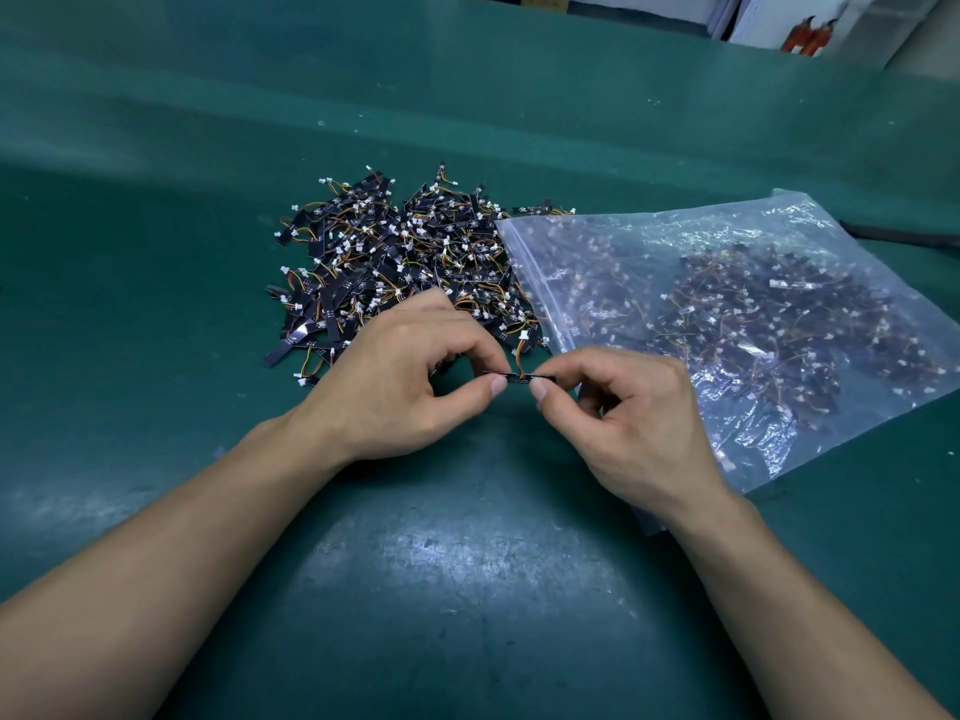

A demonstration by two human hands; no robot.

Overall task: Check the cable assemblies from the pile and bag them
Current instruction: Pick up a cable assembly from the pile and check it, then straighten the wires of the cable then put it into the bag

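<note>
The left hand (410, 371) and the right hand (623, 407) meet near the middle of the scene. Each pinches one end of a single cable assembly (519, 377) between thumb and forefinger, and the other fingers are curled.

Under them is the green table mat (156, 304). To the right lies the clear zip bag (727, 314), already holding many assemblies, with its zip edge turned left toward the pile (395, 262). The pile sits just beyond the hands and touches that edge.

The held piece is a short black strip kept level above the mat, and its coloured wires (519, 356) rise from the middle.

This looks like the checking step, with one piece held up for inspection and many left in the pile. If it passes, the right hand would carry it to the bag's mouth. Whether that mouth stands open cannot be told, so it may need parting first.
</note>
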